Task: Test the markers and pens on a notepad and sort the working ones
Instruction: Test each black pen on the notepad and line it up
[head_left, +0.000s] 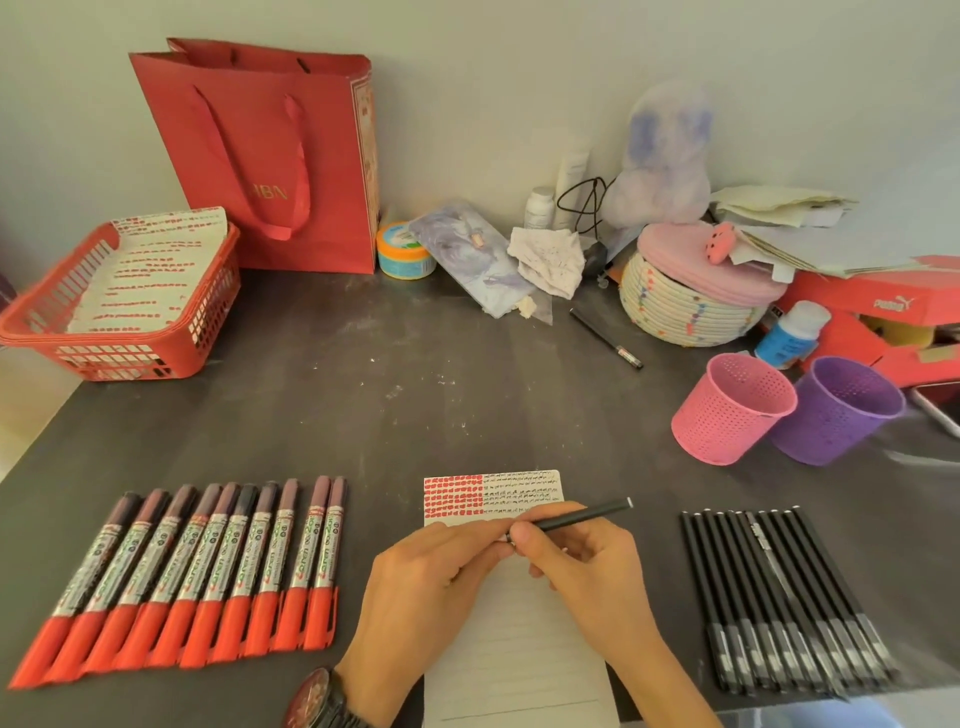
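A black pen lies across both my hands above the white notepad. My right hand grips its barrel; my left hand pinches the end near the tip, where a cap may sit. The notepad's top strip carries red blocks and black scribbles. Several red-capped markers lie in a row to the left. A row of several black pens lies to the right.
A pink cup and a purple cup stand at the right. A red basket holding marked paper sits at the far left, beside a red bag. A lone black pen lies by a woven basket.
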